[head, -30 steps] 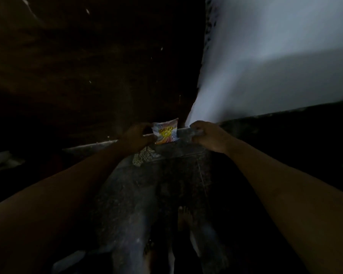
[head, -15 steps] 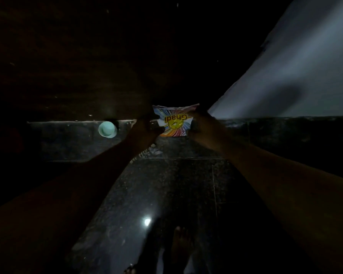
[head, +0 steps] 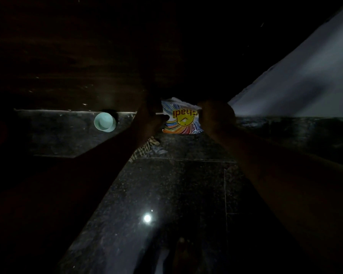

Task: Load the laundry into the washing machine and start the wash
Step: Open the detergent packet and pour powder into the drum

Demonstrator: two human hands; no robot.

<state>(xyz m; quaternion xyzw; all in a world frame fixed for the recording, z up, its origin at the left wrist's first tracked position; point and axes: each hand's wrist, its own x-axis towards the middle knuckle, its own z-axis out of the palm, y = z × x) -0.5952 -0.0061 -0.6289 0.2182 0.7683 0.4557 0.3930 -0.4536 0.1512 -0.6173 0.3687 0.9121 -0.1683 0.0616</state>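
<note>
The room is very dark. A small colourful detergent sachet [head: 181, 118] with a yellow emblem and red letters, seen upside down, hangs in the air between my hands. My left hand [head: 150, 115] pinches its left edge and my right hand [head: 216, 114] grips its right edge. The sachet's top edge looks ragged. A checked cloth [head: 145, 148] lies on the floor just below my left wrist. No washing machine can be made out.
A pale green cup [head: 105, 122] stands on a dark stone ledge [head: 67, 131] to the left. A white wall [head: 305, 82] rises at the right. The glossy dark tiled floor [head: 166, 194] reflects a light spot, and my feet show faintly at the bottom.
The sachet has been lifted off the ledge and my right hand has taken hold of its right edge. The view has turned left, which has brought the green cup into sight.
</note>
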